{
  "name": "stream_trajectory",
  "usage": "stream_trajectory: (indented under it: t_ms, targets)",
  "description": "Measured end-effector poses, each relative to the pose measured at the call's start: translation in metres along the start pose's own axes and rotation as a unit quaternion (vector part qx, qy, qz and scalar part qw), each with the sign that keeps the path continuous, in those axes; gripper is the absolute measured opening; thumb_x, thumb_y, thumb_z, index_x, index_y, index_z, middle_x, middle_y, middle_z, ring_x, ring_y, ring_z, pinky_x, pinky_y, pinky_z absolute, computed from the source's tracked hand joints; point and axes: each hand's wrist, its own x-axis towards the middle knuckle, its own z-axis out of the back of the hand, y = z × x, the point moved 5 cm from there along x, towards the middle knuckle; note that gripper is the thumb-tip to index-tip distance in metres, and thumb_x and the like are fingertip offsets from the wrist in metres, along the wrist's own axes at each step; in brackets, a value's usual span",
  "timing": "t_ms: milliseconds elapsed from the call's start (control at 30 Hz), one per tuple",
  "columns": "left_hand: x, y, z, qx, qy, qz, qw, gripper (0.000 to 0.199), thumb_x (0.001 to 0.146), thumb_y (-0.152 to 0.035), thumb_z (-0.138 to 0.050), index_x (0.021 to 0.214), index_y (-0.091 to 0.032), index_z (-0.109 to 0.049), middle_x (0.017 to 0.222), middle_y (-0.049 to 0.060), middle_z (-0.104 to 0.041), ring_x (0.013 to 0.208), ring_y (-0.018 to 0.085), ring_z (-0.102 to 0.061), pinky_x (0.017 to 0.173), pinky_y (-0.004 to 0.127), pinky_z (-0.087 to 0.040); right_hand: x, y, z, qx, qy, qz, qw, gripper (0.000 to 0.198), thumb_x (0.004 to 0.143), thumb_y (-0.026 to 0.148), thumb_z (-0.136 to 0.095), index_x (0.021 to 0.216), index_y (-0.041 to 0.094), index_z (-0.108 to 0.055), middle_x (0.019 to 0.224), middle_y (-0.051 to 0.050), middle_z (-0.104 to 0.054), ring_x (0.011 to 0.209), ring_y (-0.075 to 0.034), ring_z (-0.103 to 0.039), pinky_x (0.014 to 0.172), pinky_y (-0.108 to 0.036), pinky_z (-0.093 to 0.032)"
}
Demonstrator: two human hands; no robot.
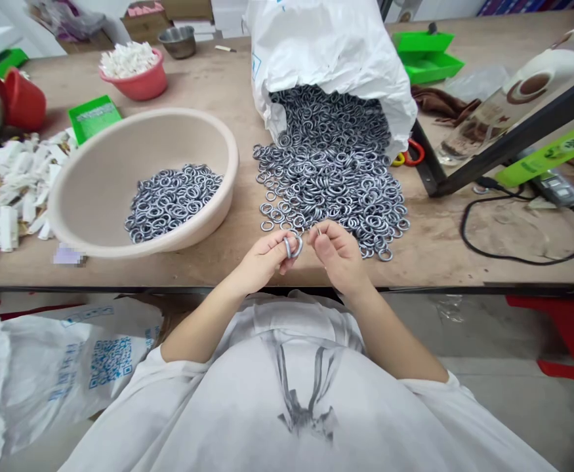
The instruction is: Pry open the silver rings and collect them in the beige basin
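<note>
Between the fingers and thumb of my left hand (266,257) are grey rings (294,246), at least two, held above the table's front edge. My right hand (338,252) is closed in a pinch just beside them, with a small thin piece between thumb and fingertip that I cannot make out. Right behind both hands spreads a heap of loose grey rings (336,190), spilling from the mouth of a white sack (330,46). To the left stands a beige basin (84,177) with more grey rings (173,200) gathered at its lower right.
White plastic pieces (11,190) are piled at the far left, near a green tray (94,118) and a red bowl (142,84) of white parts. On the right are a black metal frame (508,137), a black cable (513,262), a bottle (488,118) and red-handled scissors (414,154).
</note>
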Motion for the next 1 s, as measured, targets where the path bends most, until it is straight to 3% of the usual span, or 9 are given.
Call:
stream_trajectory:
  t_ms: [167,333,433,633,733,867,1000]
  targets:
    - [-0.002,0.005,-0.001,-0.064,-0.020,0.027,0.997,0.039,0.084,-0.052,-0.069,0.077,-0.018,-0.052,0.063,-0.004,-0.047,0.051,0.006,-0.041,0.049,0.018,-0.036,-0.016,0.021,-0.003,-0.221,0.048,0.128,0.966,0.040,0.100,0.053,-0.047,0.077,0.021,-0.055,0.067,0.002,-0.051,0.061,-0.012,-0.046,0.059,-0.027,-0.034]
    - [-0.004,0.007,-0.002,-0.072,-0.021,0.029,0.997,0.039,0.083,-0.053,-0.070,0.080,-0.018,-0.053,0.064,-0.005,-0.045,0.050,0.005,-0.039,0.048,0.018,-0.035,-0.020,0.027,-0.010,-0.277,0.052,0.175,0.943,0.040,0.102,0.050,-0.046,0.075,0.021,-0.053,0.064,0.002,-0.053,0.059,-0.012,-0.047,0.058,-0.027,-0.033]
    - [-0.006,0.007,-0.003,-0.058,-0.011,0.025,0.998,0.039,0.085,-0.054,-0.068,0.079,-0.018,-0.052,0.062,-0.006,-0.042,0.050,0.005,-0.037,0.050,0.019,-0.035,-0.017,0.024,-0.009,-0.276,0.066,0.165,0.945,0.042,0.102,0.050,-0.045,0.073,0.022,-0.054,0.064,0.002,-0.053,0.058,-0.012,-0.046,0.058,-0.027,-0.031]
    - [-0.014,0.004,-0.013,0.038,0.069,0.024,0.997,0.038,0.092,-0.053,-0.058,0.076,-0.018,-0.051,0.062,-0.003,-0.046,0.055,0.008,-0.040,0.056,0.022,-0.037,0.001,-0.001,0.013,-0.263,0.016,0.027,0.964,0.052,0.098,0.062,-0.043,0.066,0.021,-0.053,0.058,0.002,-0.048,0.056,-0.013,-0.044,0.056,-0.028,-0.030]
    - [-0.012,0.002,-0.007,0.081,0.015,-0.003,0.997,0.036,0.094,-0.050,-0.055,0.078,-0.019,-0.050,0.065,-0.003,-0.049,0.058,0.008,-0.043,0.058,0.022,-0.038,-0.002,0.001,0.012,-0.218,-0.008,0.026,0.976,0.044,0.097,0.059,-0.049,0.077,0.022,-0.060,0.065,0.001,-0.054,0.061,-0.014,-0.049,0.059,-0.029,-0.035]
    - [-0.008,0.002,-0.001,0.131,-0.034,-0.027,0.990,0.033,0.091,-0.049,-0.059,0.084,-0.017,-0.055,0.074,-0.001,-0.054,0.062,0.008,-0.047,0.060,0.022,-0.041,-0.011,0.012,0.000,-0.186,-0.016,0.062,0.981,0.030,0.090,0.050,-0.066,0.104,0.023,-0.065,0.089,-0.002,-0.067,0.075,-0.017,-0.059,0.069,-0.031,-0.045]
    - [-0.007,0.002,0.000,0.122,-0.065,-0.018,0.990,0.035,0.086,-0.050,-0.065,0.081,-0.016,-0.055,0.072,-0.002,-0.053,0.061,0.008,-0.049,0.060,0.021,-0.043,-0.012,0.014,-0.008,-0.205,-0.007,0.091,0.975,0.016,0.091,0.038,-0.066,0.099,0.024,-0.066,0.093,-0.003,-0.069,0.085,-0.019,-0.062,0.076,-0.032,-0.047]
